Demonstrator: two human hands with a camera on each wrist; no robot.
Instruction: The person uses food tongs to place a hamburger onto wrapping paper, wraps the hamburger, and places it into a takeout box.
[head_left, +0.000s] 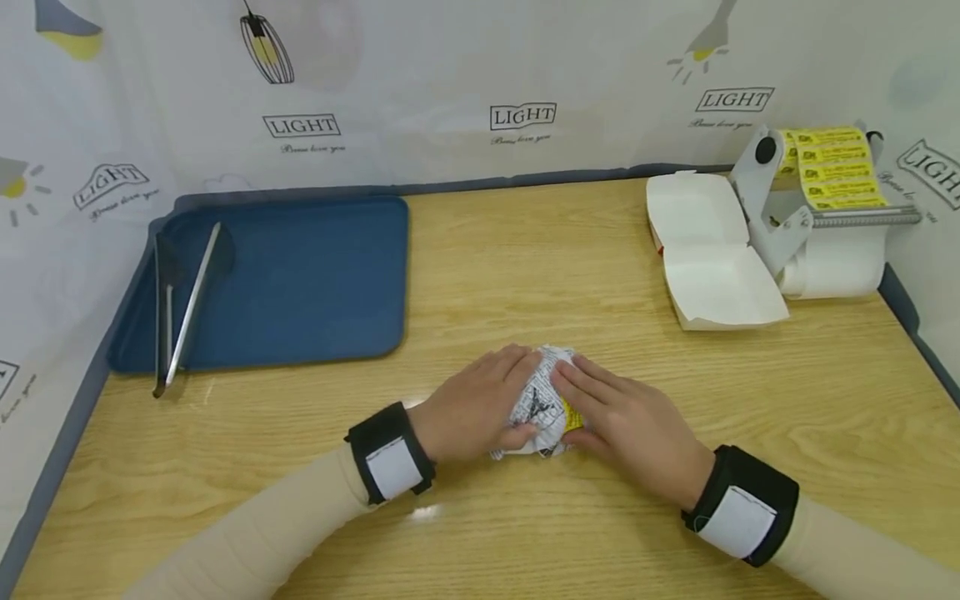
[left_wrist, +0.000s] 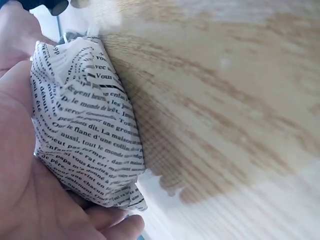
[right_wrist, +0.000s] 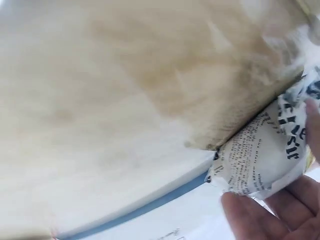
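Fingers (head_left: 517, 367) around wrapped bundle (head_left: 546, 408)

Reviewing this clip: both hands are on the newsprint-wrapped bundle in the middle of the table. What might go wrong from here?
The wrapped bundle sits between the left hand and right hand. Its paper looks loosely folded, with open crumpled edges underneath in the wrist views, so it may unwrap if lifted or let go. Pressing harder might squash whatever is inside or tear the thin paper.

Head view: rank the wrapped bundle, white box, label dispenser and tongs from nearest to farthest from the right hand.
1. Wrapped bundle, under the right hand.
2. White box, back right.
3. Label dispenser, far right corner.
4. Tongs, on the blue tray, far left.
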